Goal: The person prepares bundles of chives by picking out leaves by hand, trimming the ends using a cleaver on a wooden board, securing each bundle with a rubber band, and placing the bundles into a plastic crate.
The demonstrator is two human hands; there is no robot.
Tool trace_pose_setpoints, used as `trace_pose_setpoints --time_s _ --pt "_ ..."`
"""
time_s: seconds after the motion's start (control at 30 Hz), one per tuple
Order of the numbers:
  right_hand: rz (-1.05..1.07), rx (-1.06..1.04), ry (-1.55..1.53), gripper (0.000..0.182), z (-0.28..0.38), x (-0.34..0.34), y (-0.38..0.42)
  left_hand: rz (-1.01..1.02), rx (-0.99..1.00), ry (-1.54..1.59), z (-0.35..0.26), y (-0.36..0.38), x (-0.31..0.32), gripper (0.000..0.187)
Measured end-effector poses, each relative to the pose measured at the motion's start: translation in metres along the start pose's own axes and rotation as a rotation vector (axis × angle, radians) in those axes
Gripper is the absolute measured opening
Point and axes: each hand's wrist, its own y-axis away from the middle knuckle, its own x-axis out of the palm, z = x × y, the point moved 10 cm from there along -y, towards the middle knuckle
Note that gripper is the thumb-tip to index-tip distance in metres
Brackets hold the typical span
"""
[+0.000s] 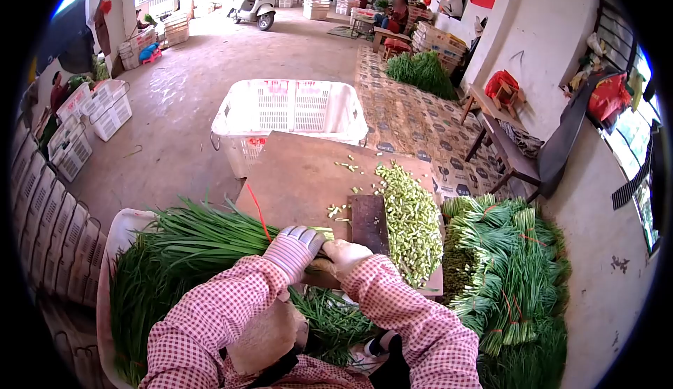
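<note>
My left hand, in a striped glove, is closed around a bunch of garlic chives with a red tie. The leaves stretch left; the pale stem ends lie on the brown cutting board. My right hand, in a white glove, is closed against the stem end, close beside the left; its fingertips are partly hidden. A dark cleaver blade lies flat just beyond the right hand, its handle out of sight. Chopped stems are heaped on the board's right side.
A white crate stands behind the board. Tied chive bundles are stacked at right, and a white tub with chives is at left. Stacked crates line the left edge. A bench stands by the wall; people are farther back.
</note>
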Motion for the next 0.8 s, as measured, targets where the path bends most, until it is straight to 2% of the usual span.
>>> trace_pose_setpoints --time_s 0.13,0.17,0.23,0.33,0.37,0.47,0.5,0.53,0.6,0.63,0.8 --pt "0.060 -0.143 -0.101 0.041 -0.006 0.004 -0.023 0.056 -0.032 0.068 0.005 -0.004 -0.004 0.078" --pt "0.058 -0.142 -0.100 0.041 -0.011 0.008 -0.026 0.062 -0.024 0.088 0.006 -0.005 -0.005 0.086" --pt "-0.108 -0.283 -0.263 0.037 -0.008 -0.002 -0.025 0.073 -0.013 0.055 0.006 -0.005 -0.013 0.089" --pt "-0.057 -0.305 -0.231 0.034 -0.006 -0.003 -0.028 0.100 -0.027 -0.007 0.005 -0.004 -0.015 0.095" --pt "-0.129 -0.388 -0.219 0.035 -0.003 -0.006 -0.028 0.108 -0.050 -0.020 0.007 -0.005 -0.014 0.095" --pt "-0.020 -0.398 -0.403 0.038 -0.014 0.006 -0.037 0.125 -0.052 -0.037 0.007 -0.007 -0.014 0.094" --pt "-0.006 -0.354 -0.642 0.040 -0.020 0.010 -0.037 0.134 -0.033 -0.038 0.005 -0.007 -0.013 0.093" --pt "-0.003 -0.358 -0.644 0.040 -0.022 0.011 -0.040 0.137 -0.037 -0.039 0.007 -0.008 -0.011 0.093" --pt "0.154 -0.163 -0.757 0.031 -0.036 0.028 -0.045 0.149 -0.026 -0.032 0.008 -0.009 -0.007 0.092" --pt "0.151 -0.145 -0.918 0.024 -0.037 0.027 -0.044 0.171 -0.023 -0.044 0.008 -0.010 -0.006 0.094" --pt "0.075 -0.140 -0.960 0.017 -0.051 0.031 -0.039 0.193 -0.009 -0.054 0.011 -0.009 -0.006 0.095"
